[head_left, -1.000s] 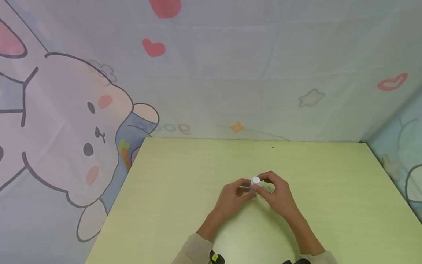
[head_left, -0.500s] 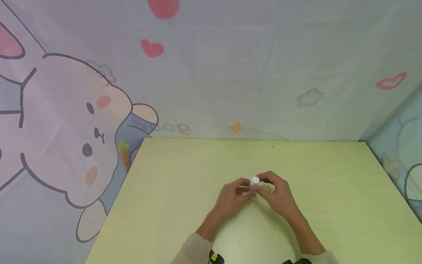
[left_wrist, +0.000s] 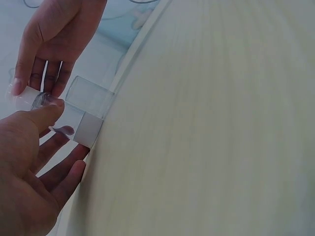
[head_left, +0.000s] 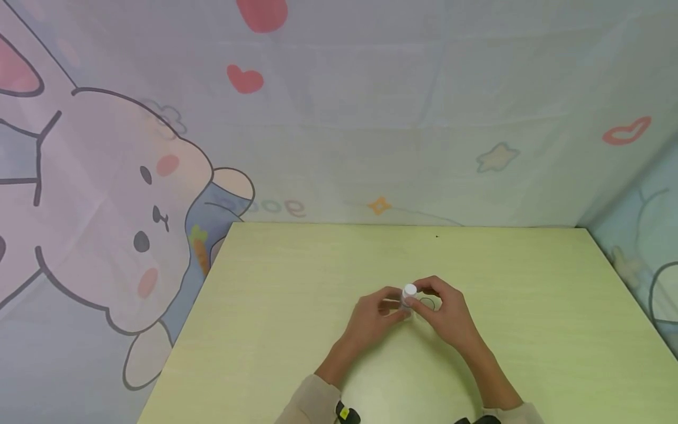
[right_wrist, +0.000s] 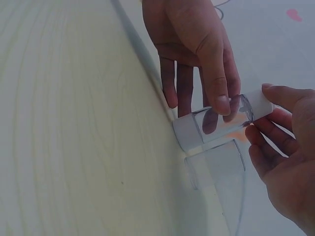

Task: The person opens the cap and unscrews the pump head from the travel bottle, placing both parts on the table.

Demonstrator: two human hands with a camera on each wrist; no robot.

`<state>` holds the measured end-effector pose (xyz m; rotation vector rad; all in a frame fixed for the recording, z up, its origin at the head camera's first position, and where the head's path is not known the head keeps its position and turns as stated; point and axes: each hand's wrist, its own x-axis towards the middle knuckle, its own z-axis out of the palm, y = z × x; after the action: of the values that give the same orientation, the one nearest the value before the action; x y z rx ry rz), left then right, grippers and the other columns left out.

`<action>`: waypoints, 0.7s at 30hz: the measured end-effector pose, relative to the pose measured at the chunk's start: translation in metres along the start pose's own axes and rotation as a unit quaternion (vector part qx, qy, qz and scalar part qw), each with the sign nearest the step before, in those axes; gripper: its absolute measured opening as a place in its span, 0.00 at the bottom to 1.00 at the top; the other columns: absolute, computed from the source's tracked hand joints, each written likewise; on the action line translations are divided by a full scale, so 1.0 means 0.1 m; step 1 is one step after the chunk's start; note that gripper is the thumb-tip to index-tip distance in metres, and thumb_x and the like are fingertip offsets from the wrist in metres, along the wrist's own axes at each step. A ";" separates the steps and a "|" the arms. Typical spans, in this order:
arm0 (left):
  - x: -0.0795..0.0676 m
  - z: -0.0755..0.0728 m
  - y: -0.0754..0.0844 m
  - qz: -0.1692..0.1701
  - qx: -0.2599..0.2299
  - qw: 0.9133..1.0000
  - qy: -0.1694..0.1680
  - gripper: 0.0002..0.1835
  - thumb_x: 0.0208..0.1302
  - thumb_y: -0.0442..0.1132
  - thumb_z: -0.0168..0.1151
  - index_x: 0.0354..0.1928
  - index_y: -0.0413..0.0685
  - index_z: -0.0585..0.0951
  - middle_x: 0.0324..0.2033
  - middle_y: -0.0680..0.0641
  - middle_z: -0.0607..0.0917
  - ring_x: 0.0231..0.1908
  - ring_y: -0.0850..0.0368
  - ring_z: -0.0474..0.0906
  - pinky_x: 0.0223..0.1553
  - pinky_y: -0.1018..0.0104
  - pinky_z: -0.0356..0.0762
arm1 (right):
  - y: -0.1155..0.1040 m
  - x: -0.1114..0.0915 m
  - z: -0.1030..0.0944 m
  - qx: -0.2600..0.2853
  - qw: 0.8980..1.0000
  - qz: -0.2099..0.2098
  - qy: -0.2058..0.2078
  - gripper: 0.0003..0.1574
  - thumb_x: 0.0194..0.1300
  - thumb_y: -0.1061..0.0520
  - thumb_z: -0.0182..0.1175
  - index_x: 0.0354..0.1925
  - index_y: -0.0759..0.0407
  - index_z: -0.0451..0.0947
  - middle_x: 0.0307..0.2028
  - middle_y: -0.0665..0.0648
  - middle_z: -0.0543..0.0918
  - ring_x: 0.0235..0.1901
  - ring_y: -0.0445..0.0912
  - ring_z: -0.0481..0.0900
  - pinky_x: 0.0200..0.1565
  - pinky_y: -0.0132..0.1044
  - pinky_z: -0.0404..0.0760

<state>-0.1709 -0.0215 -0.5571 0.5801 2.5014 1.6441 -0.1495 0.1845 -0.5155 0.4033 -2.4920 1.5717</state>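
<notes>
A small clear bottle [right_wrist: 225, 120] with a white cap [head_left: 410, 289] stands upright on the table. White material, or a white base, fills its lowest part; which of these I cannot tell. My left hand [head_left: 371, 318] holds the bottle's body between thumb and fingers. At the top, my right hand [head_left: 447, 309] pinches the cap with its thumb and fingers, as the right wrist view shows. Close beside the bottle, on the right hand's side, stands a clear glass cup [right_wrist: 216, 164]. In the head view the hands partly cover the bottle's body.
The pale yellow-green wooden table [head_left: 296, 265] reaches back to a cloth backdrop [head_left: 371, 88] printed with a rabbit, hearts and stars. A tiny dark speck [head_left: 437, 237] lies near the table's far edge.
</notes>
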 end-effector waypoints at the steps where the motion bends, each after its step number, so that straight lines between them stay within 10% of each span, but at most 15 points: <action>1: 0.00 0.00 0.00 0.000 0.000 1.000 0.000 0.19 0.70 0.53 0.73 0.60 0.67 0.84 0.54 0.60 0.88 0.52 0.65 0.86 0.57 0.64 0.83 | 0.01 0.00 0.00 -0.002 1.000 -0.001 0.001 0.16 0.69 0.51 0.74 0.52 0.50 0.84 0.48 0.48 0.87 0.55 0.48 0.83 0.60 0.56 0.81; 21: 0.00 0.00 -0.02 -0.006 0.002 1.000 0.000 0.20 0.69 0.55 0.73 0.61 0.66 0.84 0.54 0.60 0.88 0.53 0.62 0.87 0.57 0.66 0.82 | 0.05 -0.01 0.00 -0.010 1.000 -0.026 -0.002 0.15 0.71 0.52 0.73 0.54 0.46 0.84 0.49 0.43 0.86 0.53 0.44 0.82 0.58 0.44 0.82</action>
<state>-0.1715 -0.0217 -0.5588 0.5646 2.5030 1.6354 -0.1505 0.1869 -0.5203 0.4653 -2.4758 1.5272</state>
